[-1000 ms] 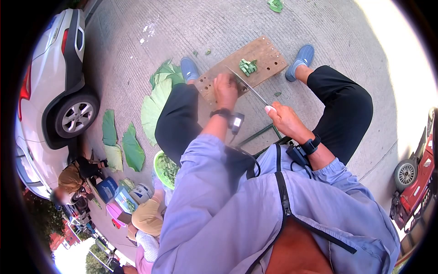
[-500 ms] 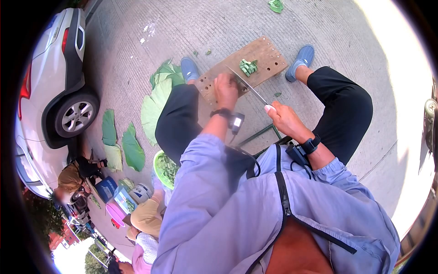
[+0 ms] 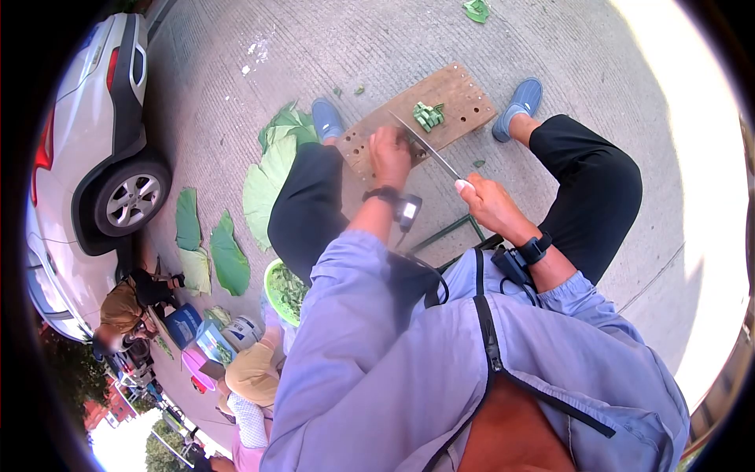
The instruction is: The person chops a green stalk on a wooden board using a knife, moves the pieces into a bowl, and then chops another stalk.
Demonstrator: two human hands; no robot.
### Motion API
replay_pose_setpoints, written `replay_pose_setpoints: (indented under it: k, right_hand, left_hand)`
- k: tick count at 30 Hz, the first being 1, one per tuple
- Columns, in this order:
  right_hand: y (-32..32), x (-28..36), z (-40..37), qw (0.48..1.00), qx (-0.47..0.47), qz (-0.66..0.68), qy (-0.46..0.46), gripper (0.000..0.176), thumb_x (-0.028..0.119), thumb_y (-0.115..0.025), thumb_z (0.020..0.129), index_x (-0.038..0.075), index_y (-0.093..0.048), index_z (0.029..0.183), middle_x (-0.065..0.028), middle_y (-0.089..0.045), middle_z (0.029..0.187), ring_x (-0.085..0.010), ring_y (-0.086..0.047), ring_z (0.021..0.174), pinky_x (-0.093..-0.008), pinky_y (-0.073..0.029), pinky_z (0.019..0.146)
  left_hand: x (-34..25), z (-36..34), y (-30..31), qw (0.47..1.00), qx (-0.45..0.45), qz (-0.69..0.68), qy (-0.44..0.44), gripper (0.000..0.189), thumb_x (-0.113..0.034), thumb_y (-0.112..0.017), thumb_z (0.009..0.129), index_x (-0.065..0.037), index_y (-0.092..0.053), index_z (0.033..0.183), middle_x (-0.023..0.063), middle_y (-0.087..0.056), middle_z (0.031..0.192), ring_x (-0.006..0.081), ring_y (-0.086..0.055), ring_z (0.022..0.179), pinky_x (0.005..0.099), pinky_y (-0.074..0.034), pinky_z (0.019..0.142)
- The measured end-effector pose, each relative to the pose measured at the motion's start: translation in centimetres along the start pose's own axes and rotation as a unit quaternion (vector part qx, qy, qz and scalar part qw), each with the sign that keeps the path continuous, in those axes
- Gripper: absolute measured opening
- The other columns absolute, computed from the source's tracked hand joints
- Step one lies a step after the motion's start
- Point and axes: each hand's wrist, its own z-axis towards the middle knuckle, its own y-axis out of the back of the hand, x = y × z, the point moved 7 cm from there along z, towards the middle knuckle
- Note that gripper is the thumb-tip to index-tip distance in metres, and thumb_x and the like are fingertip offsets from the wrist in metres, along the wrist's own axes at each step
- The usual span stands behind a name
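Observation:
In the head view my right hand (image 3: 494, 203) grips the handle of a long knife (image 3: 429, 149). Its blade slants up and left across a wooden board (image 3: 460, 82) with holes in it. My left hand (image 3: 390, 157) lies on the board just left of the blade, fingers curled down. Whatever sits under those fingers is hidden. Right of the blade, a small pile of cut green leaf pieces (image 3: 429, 116) rests on the board.
Large green leaves (image 3: 267, 185) lie on the concrete beside my left leg. A green basin (image 3: 274, 295) holds chopped greens. Seated people, a blue bucket (image 3: 182, 324) and a pink basin (image 3: 197, 370) are at lower left. A parked car (image 3: 94, 141) stands at far left.
My hands, the knife and the cut pile stay almost where they were. A seated person at lower left has shifted slightly.

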Motion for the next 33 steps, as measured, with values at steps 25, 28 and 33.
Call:
replay_pose_setpoints:
  k: [25, 28, 33]
  right_hand:
    - [-0.2, 0.2, 0.7, 1.0, 0.003, 0.01, -0.008, 0.046, 0.037, -0.046, 0.104, -0.006, -0.059, 0.096, -0.0336, -0.062, 0.09, -0.0524, -0.059, 0.088, -0.0534, -0.045, 0.079]
    - [0.0, 0.5, 0.7, 1.0, 0.003, 0.011, -0.012, 0.045, 0.037, -0.046, 0.103, -0.006, -0.059, 0.095, -0.0335, -0.062, 0.09, -0.0522, -0.058, 0.088, -0.0535, -0.045, 0.079]
    - [-0.2, 0.2, 1.1, 1.0, 0.006, 0.011, -0.014, 0.046, 0.037, -0.046, 0.104, -0.006, -0.059, 0.095, -0.0336, -0.062, 0.089, -0.0521, -0.058, 0.087, -0.0536, -0.044, 0.079]
  left_hand:
    - [0.1, 0.0, -0.1, 1.0, -0.002, 0.0, 0.01, 0.01, 0.0, -0.065, 0.077, -0.008, -0.063, 0.082, 0.0112, -0.061, 0.087, 0.0353, -0.056, 0.088, 0.0449, -0.046, 0.08]
    - [0.5, 0.0, -0.3, 1.0, 0.016, -0.002, 0.022, 0.011, -0.003, -0.064, 0.078, -0.009, -0.064, 0.087, 0.0126, -0.06, 0.09, 0.0359, -0.056, 0.091, 0.0441, -0.044, 0.083]
    - [0.1, 0.1, -0.1, 1.0, 0.021, -0.003, 0.012, 0.011, -0.002, -0.062, 0.078, -0.008, -0.063, 0.087, 0.0142, -0.06, 0.09, 0.0371, -0.055, 0.091, 0.0451, -0.043, 0.083]
